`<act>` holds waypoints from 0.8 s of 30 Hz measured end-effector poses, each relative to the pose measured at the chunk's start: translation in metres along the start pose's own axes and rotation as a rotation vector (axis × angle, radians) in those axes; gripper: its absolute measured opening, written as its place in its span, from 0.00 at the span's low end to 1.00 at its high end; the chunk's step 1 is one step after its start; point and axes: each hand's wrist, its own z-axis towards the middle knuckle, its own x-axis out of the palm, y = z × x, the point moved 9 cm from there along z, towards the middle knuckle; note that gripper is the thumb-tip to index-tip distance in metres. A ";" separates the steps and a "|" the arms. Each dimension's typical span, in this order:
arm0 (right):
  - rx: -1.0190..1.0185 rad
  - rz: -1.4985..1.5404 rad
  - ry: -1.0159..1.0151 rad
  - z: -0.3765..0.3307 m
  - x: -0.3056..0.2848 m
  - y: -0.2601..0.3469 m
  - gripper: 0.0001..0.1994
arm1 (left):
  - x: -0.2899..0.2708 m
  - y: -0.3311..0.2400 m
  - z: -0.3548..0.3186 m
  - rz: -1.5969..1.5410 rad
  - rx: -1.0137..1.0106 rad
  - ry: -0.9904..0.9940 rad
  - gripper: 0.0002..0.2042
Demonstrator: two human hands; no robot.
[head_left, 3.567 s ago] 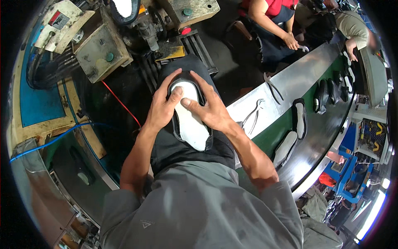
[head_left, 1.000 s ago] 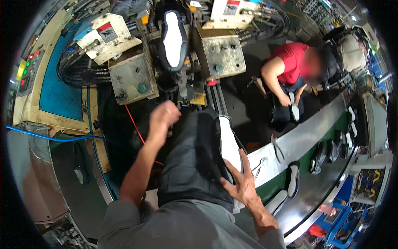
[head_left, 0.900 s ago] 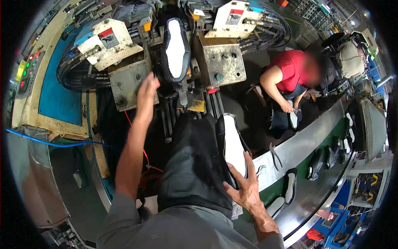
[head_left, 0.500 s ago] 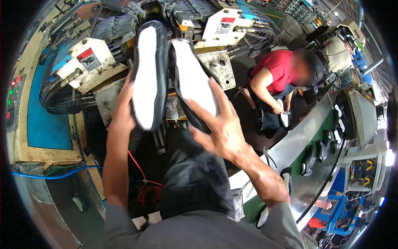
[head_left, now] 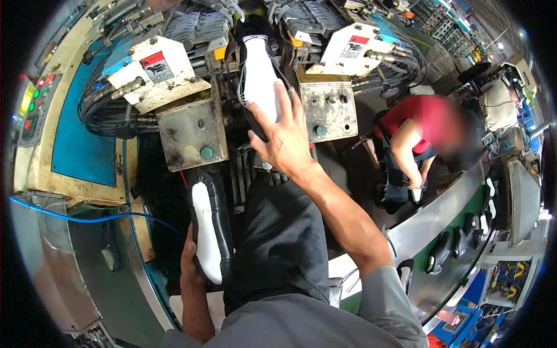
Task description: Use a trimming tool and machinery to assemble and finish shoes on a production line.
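A black shoe upper (head_left: 259, 78) with a white bottom face lies sole-up, its far end between the clamps of the machine (head_left: 255, 26) in front of me. My right hand (head_left: 284, 136) spans its near end, fingers along the white face and thumb at the left side. Lower down, beside my left thigh, a second black shoe upper (head_left: 206, 232) points away from me with its white face up. My left hand (head_left: 190, 261) holds it from the left; most of those fingers are hidden beneath it.
Two grimy metal boxes with green buttons, a left one (head_left: 191, 136) and a right one (head_left: 331, 113), flank the machine's middle. A blue hose (head_left: 87, 219) crosses at left. To the right, a co-worker in red (head_left: 415, 124) handles a shoe beside a conveyor (head_left: 432, 223) carrying several shoes.
The two shoe uppers, side by side before, are now apart. My left hand has drawn one down toward my lap; my right hand has moved the other forward into the machine. My view has shifted.
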 end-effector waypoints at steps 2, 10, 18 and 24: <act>-0.198 -0.215 -0.066 0.001 -0.010 0.020 0.34 | -0.007 0.010 -0.009 0.016 -0.041 -0.065 0.54; -0.157 -0.313 0.030 0.001 -0.001 0.010 0.34 | 0.013 0.026 -0.013 0.092 -0.071 -0.078 0.61; -0.168 -0.255 -0.033 0.084 0.014 -0.004 0.30 | 0.011 0.060 0.041 0.058 -0.114 0.077 0.47; -0.172 -0.195 -0.027 0.149 0.019 -0.023 0.30 | 0.027 0.070 0.084 0.144 -0.190 0.138 0.45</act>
